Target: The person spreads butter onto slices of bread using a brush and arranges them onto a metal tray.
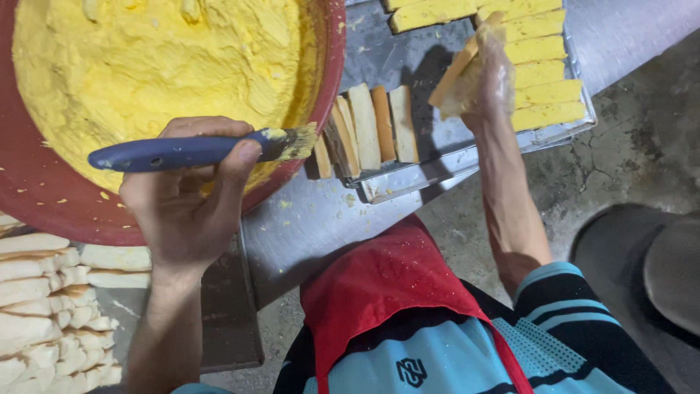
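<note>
My left hand grips a blue-handled brush whose bristles, smeared yellow, rest at the rim of a large red bowl full of yellow spread. My right hand, in a thin clear plastic glove, holds a bread slice coated with the spread above a metal tray. On the tray, several coated slices lie in a column at the right, and several plain slices stand on edge near the front.
A pile of plain bread slices lies at the lower left on the steel table. A concrete floor shows at the right, with a dark round object. I wear a red apron.
</note>
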